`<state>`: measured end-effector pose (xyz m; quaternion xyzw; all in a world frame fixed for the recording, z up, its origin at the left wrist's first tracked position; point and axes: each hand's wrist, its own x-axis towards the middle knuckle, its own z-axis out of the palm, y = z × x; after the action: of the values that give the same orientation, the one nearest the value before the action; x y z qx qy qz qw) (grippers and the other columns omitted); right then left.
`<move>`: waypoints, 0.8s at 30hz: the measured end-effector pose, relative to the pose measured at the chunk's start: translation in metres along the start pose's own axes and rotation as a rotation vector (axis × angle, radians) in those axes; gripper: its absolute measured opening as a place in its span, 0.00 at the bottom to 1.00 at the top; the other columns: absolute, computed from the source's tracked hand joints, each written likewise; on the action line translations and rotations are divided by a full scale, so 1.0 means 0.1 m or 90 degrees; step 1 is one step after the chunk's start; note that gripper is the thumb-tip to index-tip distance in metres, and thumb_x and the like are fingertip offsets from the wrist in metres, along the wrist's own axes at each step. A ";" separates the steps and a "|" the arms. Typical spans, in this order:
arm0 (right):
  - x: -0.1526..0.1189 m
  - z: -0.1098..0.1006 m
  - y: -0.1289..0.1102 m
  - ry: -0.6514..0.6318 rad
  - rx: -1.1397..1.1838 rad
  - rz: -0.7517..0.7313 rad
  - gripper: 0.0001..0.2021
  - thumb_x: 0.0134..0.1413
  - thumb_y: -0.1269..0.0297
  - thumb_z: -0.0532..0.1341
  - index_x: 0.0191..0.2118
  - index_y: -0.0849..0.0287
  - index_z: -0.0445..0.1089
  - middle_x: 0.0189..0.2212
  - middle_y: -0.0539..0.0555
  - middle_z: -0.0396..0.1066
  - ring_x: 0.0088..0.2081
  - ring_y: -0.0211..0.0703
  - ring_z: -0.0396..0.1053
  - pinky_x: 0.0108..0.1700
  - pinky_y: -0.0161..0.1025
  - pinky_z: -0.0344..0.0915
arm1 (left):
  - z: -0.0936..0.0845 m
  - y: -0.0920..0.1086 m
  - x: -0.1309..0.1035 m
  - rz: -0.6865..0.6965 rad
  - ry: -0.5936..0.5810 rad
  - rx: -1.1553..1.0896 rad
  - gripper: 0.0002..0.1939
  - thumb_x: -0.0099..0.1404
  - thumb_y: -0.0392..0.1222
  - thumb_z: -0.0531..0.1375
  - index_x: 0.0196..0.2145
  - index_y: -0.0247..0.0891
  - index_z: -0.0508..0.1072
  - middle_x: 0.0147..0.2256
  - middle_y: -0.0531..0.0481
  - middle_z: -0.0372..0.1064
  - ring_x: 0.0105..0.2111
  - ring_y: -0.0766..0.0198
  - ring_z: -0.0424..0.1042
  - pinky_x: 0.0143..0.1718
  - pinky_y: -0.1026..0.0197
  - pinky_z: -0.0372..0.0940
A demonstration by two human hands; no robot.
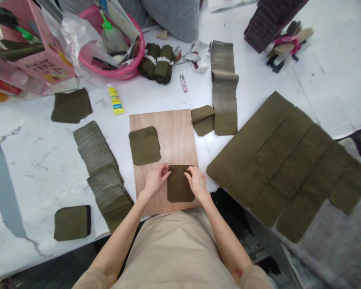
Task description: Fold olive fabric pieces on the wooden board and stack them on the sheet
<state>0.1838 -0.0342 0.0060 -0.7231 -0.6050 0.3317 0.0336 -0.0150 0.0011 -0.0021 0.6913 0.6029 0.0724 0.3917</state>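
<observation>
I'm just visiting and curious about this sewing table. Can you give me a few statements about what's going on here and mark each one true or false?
1. Both hands, left hand and right hand, touch the top edge of an olive fabric piece. True.
2. That piece lies on a wooden board. True.
3. The board holds no other fabric. False: a second olive piece lies on it.
4. The glue tube is blue. False: it is yellow.
5. Small snips lie beyond the board. True.

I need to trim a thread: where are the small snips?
Head view: the snips lie at the table's far middle, between the bundled olive rolls and the long grey fabric strip.
</observation>
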 end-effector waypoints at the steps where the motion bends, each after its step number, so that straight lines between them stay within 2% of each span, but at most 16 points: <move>1: 0.00 0.00 0.01 0.000 0.002 -0.006 0.05 0.60 0.62 0.57 0.40 0.56 0.67 0.38 0.51 0.70 0.36 0.41 0.69 0.34 0.35 0.56 | 0.00 0.00 0.00 0.002 0.000 -0.002 0.05 0.62 0.41 0.58 0.37 0.40 0.67 0.26 0.56 0.65 0.25 0.66 0.65 0.28 0.64 0.56; 14: 0.00 0.01 -0.06 0.001 -0.026 0.025 0.05 0.60 0.64 0.57 0.42 0.57 0.65 0.37 0.53 0.69 0.35 0.41 0.68 0.33 0.36 0.58 | 0.01 0.05 0.02 -0.010 0.029 0.031 0.04 0.63 0.42 0.57 0.32 0.40 0.67 0.25 0.56 0.65 0.25 0.66 0.65 0.28 0.64 0.54; 18: -0.04 0.02 -0.14 0.033 -0.071 0.066 0.09 0.59 0.65 0.58 0.44 0.59 0.62 0.39 0.56 0.67 0.36 0.44 0.69 0.32 0.37 0.60 | 0.02 0.04 0.02 -0.009 0.040 0.032 0.04 0.63 0.41 0.57 0.31 0.40 0.67 0.24 0.57 0.65 0.25 0.67 0.64 0.28 0.64 0.54; 24: -0.17 -0.09 -0.18 0.063 -0.089 0.090 0.16 0.57 0.67 0.58 0.51 0.61 0.60 0.43 0.60 0.64 0.38 0.47 0.69 0.34 0.40 0.65 | 0.03 0.01 0.01 -0.005 0.046 0.001 0.05 0.63 0.43 0.56 0.31 0.40 0.68 0.24 0.56 0.65 0.25 0.67 0.64 0.28 0.64 0.56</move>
<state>0.1725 -0.0414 0.0288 -0.7798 -0.5721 0.2540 -0.0106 -0.0126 0.0007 -0.0042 0.6860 0.6194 0.0954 0.3697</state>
